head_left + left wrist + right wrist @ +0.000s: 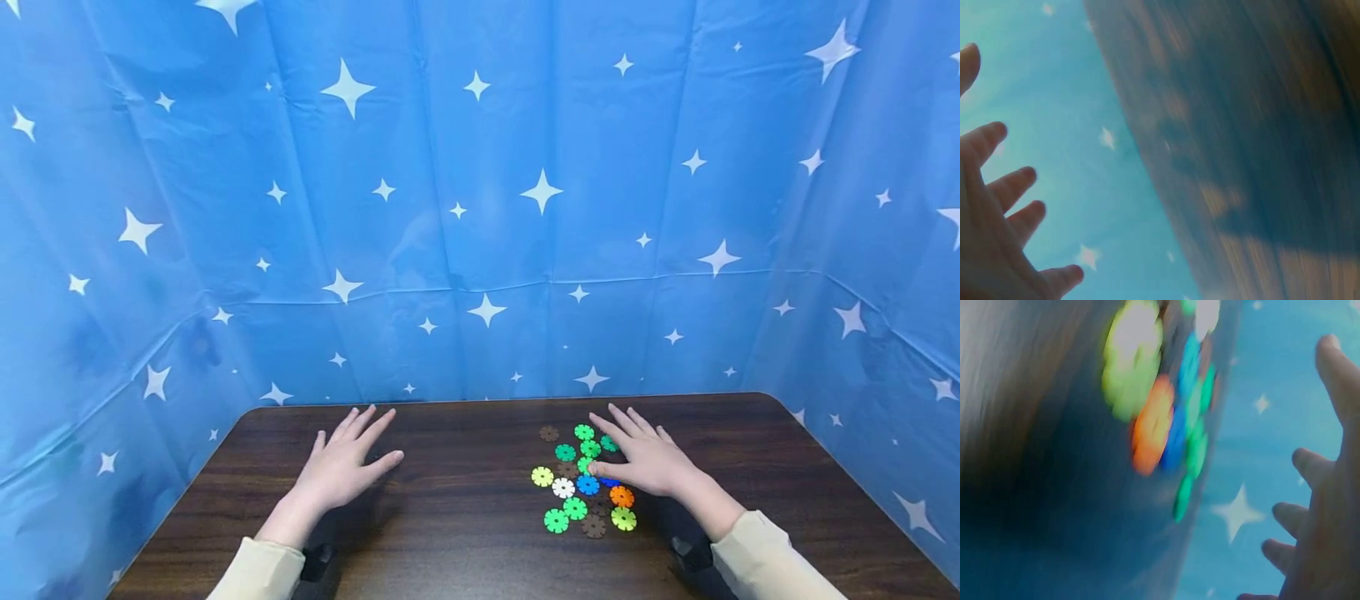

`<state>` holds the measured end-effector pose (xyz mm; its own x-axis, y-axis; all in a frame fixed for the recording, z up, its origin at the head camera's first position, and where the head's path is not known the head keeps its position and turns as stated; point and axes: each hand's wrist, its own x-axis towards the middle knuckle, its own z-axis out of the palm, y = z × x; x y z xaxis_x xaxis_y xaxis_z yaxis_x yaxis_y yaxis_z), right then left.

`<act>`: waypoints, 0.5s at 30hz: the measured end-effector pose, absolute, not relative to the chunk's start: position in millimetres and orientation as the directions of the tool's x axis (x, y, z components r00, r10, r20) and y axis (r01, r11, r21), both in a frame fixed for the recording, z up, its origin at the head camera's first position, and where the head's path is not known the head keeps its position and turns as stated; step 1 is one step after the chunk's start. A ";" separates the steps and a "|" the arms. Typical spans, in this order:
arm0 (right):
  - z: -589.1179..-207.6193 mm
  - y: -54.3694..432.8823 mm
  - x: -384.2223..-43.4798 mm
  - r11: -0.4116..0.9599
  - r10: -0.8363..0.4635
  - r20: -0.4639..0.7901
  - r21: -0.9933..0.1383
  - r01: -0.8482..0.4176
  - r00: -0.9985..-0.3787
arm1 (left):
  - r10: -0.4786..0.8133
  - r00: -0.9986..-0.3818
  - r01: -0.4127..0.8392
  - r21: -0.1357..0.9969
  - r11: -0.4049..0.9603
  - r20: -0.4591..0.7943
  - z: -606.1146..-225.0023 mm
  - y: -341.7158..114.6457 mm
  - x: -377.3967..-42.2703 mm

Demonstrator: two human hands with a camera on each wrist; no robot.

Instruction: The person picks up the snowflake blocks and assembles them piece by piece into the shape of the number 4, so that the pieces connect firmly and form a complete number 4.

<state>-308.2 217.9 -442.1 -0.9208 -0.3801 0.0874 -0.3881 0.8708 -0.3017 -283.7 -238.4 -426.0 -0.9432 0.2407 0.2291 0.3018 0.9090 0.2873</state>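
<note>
My left hand (337,475) is held out over the left part of the dark wooden table, fingers spread and nothing in them. The left wrist view shows that hand (997,212) with its fingers apart. On the right, my right hand (648,458) stretches over the edge of a cluster of notched plastic discs, partly hiding some. Among them are a white disc (563,487), a light blue disc (588,484), an orange disc (622,497), a yellow disc (542,476), and several green and brown ones. In the right wrist view the discs are blurred, beside the spread right hand (1329,506).
The dark wood-grain table (465,500) has rounded far corners. A blue curtain (480,233) with white stars hangs behind it and along both sides. Black wrist straps (692,554) show below the cream sleeves (765,558).
</note>
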 end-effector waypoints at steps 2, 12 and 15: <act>-441.9 209.9 -302.8 0.847 -0.419 0.076 -0.328 -0.419 -0.905 | 0.275 -0.936 0.335 0.316 0.888 0.221 -425.2 -221.3 -280.9; -447.4 186.2 -286.6 0.694 -0.563 0.060 -0.507 -0.511 -0.824 | 0.434 -0.888 0.454 0.439 0.775 0.152 -432.8 -142.1 -281.6; -449.4 182.0 -286.7 0.661 -0.578 0.063 -0.549 -0.511 -0.814 | 0.485 -0.865 0.483 0.470 0.739 0.126 -435.4 -123.1 -287.0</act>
<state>-286.7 182.0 -449.4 -0.8140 -0.5775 0.0630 -0.5114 0.6609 -0.5493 -287.0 -123.1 -435.4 -0.8654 0.4848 0.1264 0.4826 0.7388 0.4703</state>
